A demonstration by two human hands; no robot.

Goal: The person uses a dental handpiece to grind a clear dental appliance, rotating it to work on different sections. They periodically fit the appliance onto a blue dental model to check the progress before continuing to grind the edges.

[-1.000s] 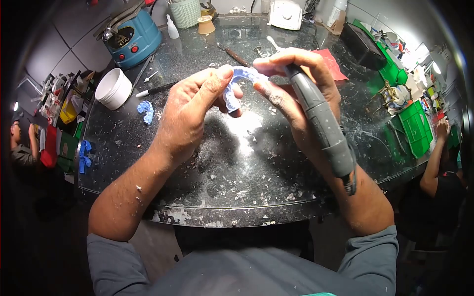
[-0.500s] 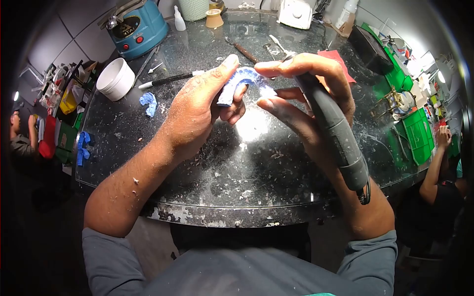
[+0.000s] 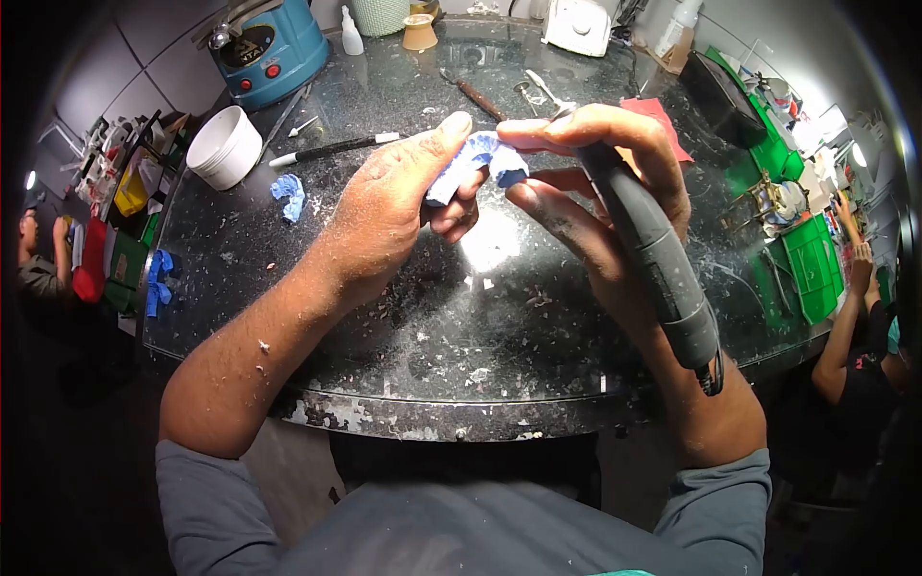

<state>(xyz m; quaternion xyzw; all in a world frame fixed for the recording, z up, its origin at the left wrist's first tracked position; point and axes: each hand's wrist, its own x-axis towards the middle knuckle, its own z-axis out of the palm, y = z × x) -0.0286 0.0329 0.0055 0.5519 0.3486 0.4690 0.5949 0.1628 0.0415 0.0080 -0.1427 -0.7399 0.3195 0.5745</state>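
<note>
Arch-shaped blue piece (image 3: 442, 187) up above the worktop (image 3: 432, 336), pinched pretty snugly between thumb and fingers of the left hand (image 3: 379, 197). Right hand (image 3: 600, 240) half curled around a dark rotary handpiece (image 3: 667, 274), thumb and forefinger right at the arch's far end, can't tell if actually touching. Off to the left, a crumpled blue scrap (image 3: 291, 197) near a black-and-white marker (image 3: 336, 151) and white tub (image 3: 224, 149). Brown-handled tool (image 3: 477, 99) lying beyond the hands, red sheet (image 3: 658, 125) over to the right.

Head view: worn on the person's head; faces forward and down over the desk (image 3: 413, 331), near edge included.
</note>
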